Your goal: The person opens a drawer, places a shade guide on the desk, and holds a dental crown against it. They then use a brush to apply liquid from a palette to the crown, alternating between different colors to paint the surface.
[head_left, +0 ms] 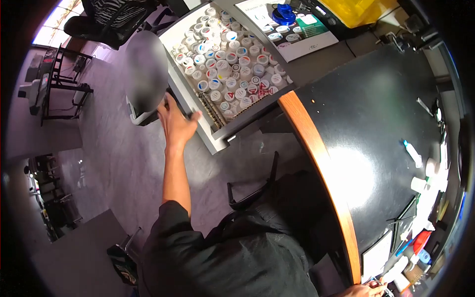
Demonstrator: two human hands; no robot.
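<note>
My left hand (pixel 177 126) reaches to the front panel of a pulled-out drawer (pixel 217 141). Its fingers curl at what looks like a dark handle (pixel 171 94) on the panel, and the thumb points toward the panel's upper edge. Inside the drawer stand many small white jars (pixel 222 67) with round lids, some marked red, blue or yellow. At the bottom right edge, my right hand (pixel 366 289) is partly cut off by the frame. Its fingers are closed near small dark and shiny items; what they hold is too small to name.
A black worktop (pixel 376 119) with a wooden edge (pixel 321 158) curves along my right, carrying a syringe-like tube (pixel 412 153) and clutter. A printed sheet (pixel 297 29) and blue round item (pixel 283 15) lie beyond the drawer. A blurred grey oval (pixel 147 72) covers part of the left side.
</note>
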